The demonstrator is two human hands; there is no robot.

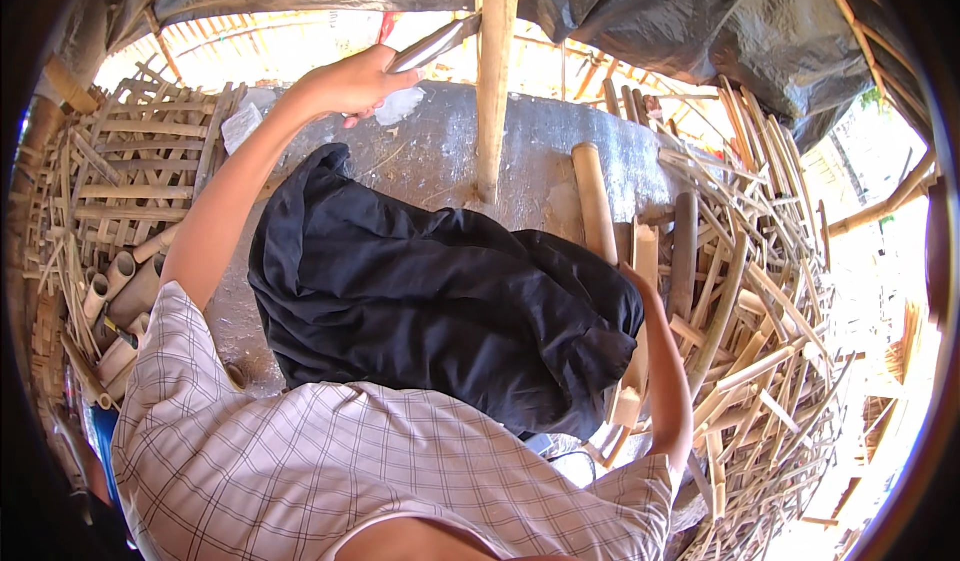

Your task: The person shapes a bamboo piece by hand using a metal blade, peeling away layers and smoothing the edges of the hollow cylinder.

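My left hand [358, 85] is closed round the handle of a large knife [436, 45], out ahead and to the left. The tip of the blade meets an upright split bamboo piece [496, 91], which stands on the grey ground and tapers downward. A black cloth [430, 291] lies in folds across my lap. At its right edge is my right hand [634, 278], lowered beside a split bamboo length [641, 336]; its fingers are hidden, so any grip does not show. A round bamboo piece [595, 201] leans just ahead of it.
Loose bamboo strips and offcuts [765, 361] are heaped on the right. Cut bamboo tubes [120, 276] and a woven bamboo lattice [140, 161] are on the left. A dark plastic sheet [690, 31] hangs overhead, beyond the grey ground [440, 151].
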